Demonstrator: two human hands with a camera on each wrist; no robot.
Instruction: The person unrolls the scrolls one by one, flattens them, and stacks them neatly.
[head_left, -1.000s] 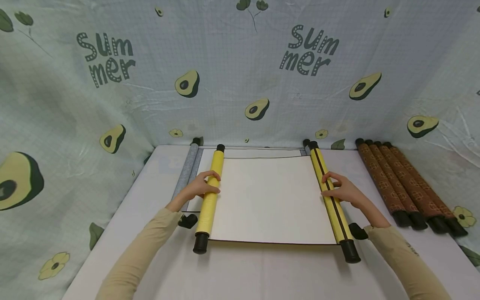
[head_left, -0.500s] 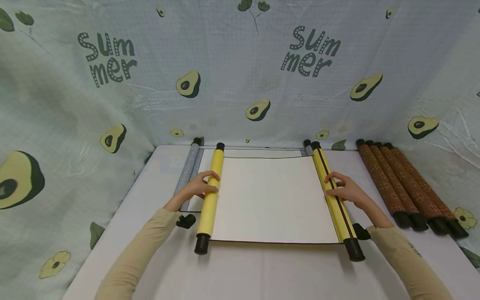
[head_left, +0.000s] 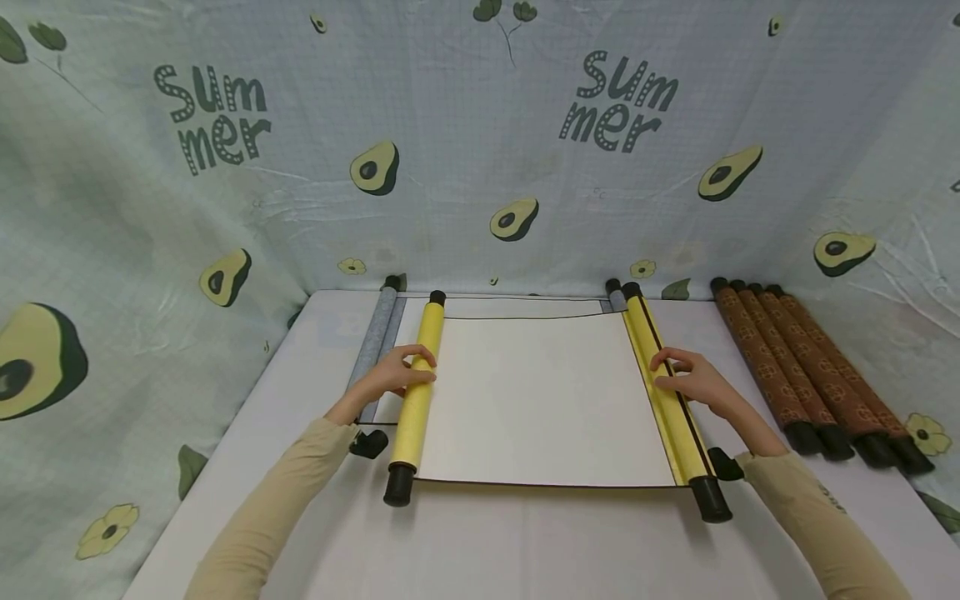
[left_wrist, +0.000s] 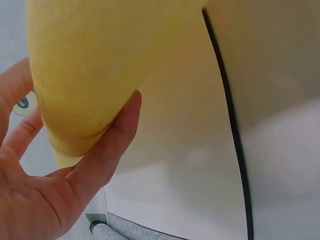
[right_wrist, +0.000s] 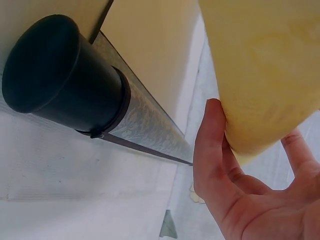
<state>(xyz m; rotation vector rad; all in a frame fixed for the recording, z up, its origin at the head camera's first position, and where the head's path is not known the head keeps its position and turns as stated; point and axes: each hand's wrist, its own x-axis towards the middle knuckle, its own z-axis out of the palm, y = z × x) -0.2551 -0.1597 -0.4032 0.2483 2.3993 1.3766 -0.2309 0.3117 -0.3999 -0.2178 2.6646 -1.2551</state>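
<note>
A hanging scroll with yellow rolls and black end knobs is spread partly open, its blank white sheet (head_left: 540,400) taut between them. My left hand (head_left: 393,372) grips the left roll (head_left: 411,425), fingers over the top and thumb on the inner side. On the right roll (head_left: 670,417), my right hand (head_left: 693,379) holds in the same way, about halfway along. Both wrist views show fingers and thumb curled around the yellow roll (left_wrist: 90,75). The front edge of the sheet appears raised, with shadow beneath it.
Behind and under the yellow scroll lies an open blue-grey scroll (head_left: 371,333); its black knob (right_wrist: 45,65) shows large in the right wrist view. Several rolled brown patterned scrolls (head_left: 810,367) lie side by side on the right of the white table (head_left: 480,550). An avocado-print cloth (head_left: 450,125) hangs behind.
The right roll has moved slightly right and turned, its dark stripes shifting outward and a yellow strip showing beside the sheet. The left roll has edged slightly left. Both hands keep their hold.
</note>
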